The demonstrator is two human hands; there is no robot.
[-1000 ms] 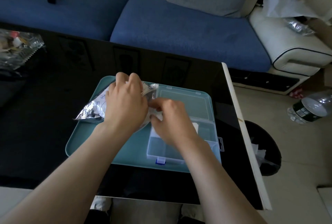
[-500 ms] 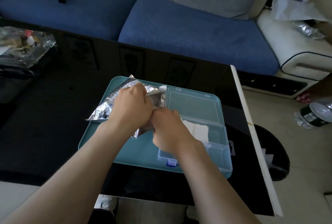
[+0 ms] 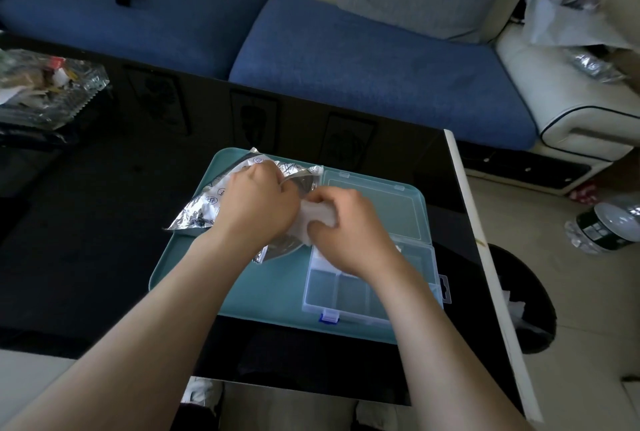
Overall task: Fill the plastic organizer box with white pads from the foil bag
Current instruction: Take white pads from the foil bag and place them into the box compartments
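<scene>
A silver foil bag (image 3: 201,212) lies on the left half of a teal tray (image 3: 214,278). My left hand (image 3: 252,205) grips the bag near its mouth. My right hand (image 3: 349,226) pinches a white pad (image 3: 317,219) right at the bag's opening. The clear plastic organizer box (image 3: 349,295) sits on the tray's right half with its lid (image 3: 381,209) folded open to the far side. My right hand and wrist hide most of the box's back compartments; a bit of white shows beside the wrist.
The tray rests on a black glossy table (image 3: 86,223) whose right edge has a white trim. A clear glass dish (image 3: 45,91) with odds and ends stands at the far left. A blue sofa (image 3: 346,56) lies beyond, a dark bin (image 3: 519,295) and a bottle (image 3: 602,226) to the right.
My right hand has drawn a white pad out of the foil bag's mouth, where before no pad showed between the hands. My left hand keeps its grip on the bag.
</scene>
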